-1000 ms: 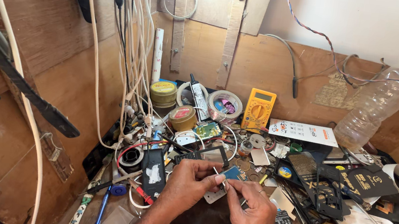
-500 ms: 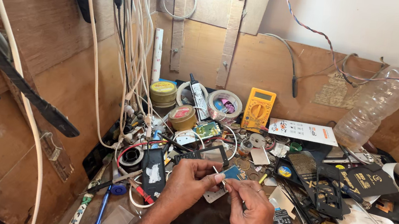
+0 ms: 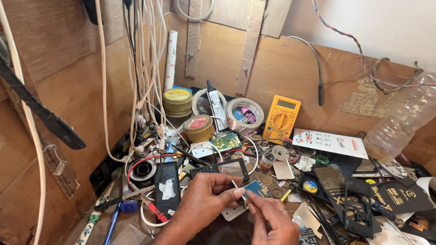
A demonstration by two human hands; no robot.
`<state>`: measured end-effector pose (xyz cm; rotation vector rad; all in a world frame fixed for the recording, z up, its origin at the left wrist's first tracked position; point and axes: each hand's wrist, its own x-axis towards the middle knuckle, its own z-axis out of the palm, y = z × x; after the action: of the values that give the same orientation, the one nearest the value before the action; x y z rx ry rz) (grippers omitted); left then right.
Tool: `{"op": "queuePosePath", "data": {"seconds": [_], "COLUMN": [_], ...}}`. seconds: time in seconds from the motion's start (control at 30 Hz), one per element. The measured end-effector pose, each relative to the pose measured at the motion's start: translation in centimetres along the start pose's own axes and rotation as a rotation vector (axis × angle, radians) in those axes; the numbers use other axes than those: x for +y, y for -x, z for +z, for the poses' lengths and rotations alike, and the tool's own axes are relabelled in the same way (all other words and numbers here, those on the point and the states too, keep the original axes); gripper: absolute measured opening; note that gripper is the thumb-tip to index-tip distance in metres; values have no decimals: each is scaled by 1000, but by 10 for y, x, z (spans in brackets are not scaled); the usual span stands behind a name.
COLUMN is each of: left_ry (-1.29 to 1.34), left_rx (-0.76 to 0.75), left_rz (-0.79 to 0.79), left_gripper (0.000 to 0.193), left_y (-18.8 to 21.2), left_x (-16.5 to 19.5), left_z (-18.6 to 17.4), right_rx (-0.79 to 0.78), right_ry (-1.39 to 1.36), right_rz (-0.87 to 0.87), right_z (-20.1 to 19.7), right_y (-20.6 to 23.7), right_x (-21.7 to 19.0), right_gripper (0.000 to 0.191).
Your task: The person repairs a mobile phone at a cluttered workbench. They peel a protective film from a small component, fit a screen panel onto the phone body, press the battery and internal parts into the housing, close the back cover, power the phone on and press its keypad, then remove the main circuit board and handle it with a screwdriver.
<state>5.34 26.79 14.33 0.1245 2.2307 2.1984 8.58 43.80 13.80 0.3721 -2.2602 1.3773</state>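
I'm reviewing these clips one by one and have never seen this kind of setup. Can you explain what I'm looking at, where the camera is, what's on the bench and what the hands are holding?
The camera is worn on a person's head and looks down at their own two bare hands over a cluttered wooden workbench. There is no machine. The left hand and right hand meet in the middle and together pinch a small blue part, too small to identify. Behind them lie a yellow meter, rolls of tape, round tins and small circuit boards. A clear plastic bottle leans against the wall on the right. White cables hang down on the left.
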Motion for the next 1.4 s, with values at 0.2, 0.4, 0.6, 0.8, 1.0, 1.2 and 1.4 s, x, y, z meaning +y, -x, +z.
{"op": "queuePosePath", "data": {"seconds": [0.2, 0.4, 0.6, 0.8, 1.0, 1.2, 1.4], "left_ry": [8, 6, -39, -36, -220, -348, -564], "left_rx": [21, 26, 54, 44, 281, 340, 340], "left_rz": [-45, -37, -13, -8, 43, 107, 312], "left_gripper": [37, 37, 40, 35, 28, 35, 54], "left_y": [0, -10, -18, -7, 19, 36, 45], "left_x": [1, -1, 0, 11, 13, 4, -7], "left_z": [5, 8, 16, 15, 36, 33, 28], "right_rx": [-35, 23, 134, 155, 148, 141, 126], "right_ry": [-92, -61, -49, -39, -34, -192, -328], "right_rz": [169, 104, 96, 99, 192, 223, 305], "right_z": [-5, 4, 10, 9, -9, 3, 20], "right_y": [-2, -7, -14, -11, -8, -5, -8], "right_x": [4, 18, 20, 0, -3, 3, 14], "right_gripper": [45, 41, 26, 22, 25, 20, 20]}}
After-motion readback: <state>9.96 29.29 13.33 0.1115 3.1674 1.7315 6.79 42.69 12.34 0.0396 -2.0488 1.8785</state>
